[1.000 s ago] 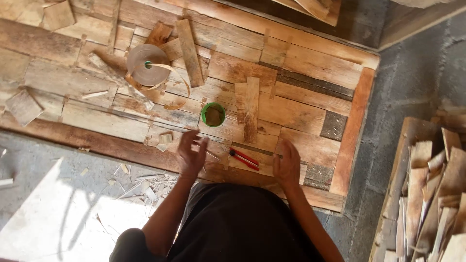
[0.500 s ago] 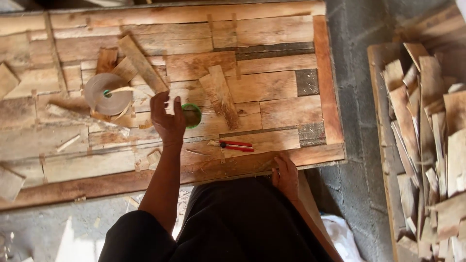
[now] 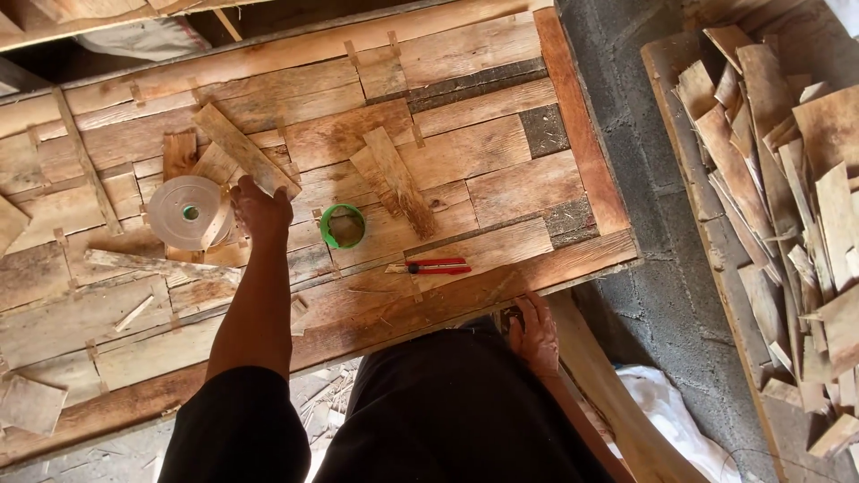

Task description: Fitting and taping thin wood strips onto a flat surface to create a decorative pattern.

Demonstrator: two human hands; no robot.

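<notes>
Left hand (image 3: pixel 261 211) closed on a wood strip (image 3: pixel 243 148), beside white tape roll (image 3: pixel 184 212); green tape ring (image 3: pixel 343 225) just right. Right hand (image 3: pixel 535 334) gripping panel edge (image 3: pixel 501 286); red cutter (image 3: pixel 434 266) just above.

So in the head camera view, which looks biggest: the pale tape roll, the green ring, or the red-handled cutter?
Largest to smallest as they look:
1. Pale tape roll, clearly the widest, beside the left hand.
2. Green ring and red-handled cutter: too alike to rank; the cutter is longer but far thinner.
</notes>
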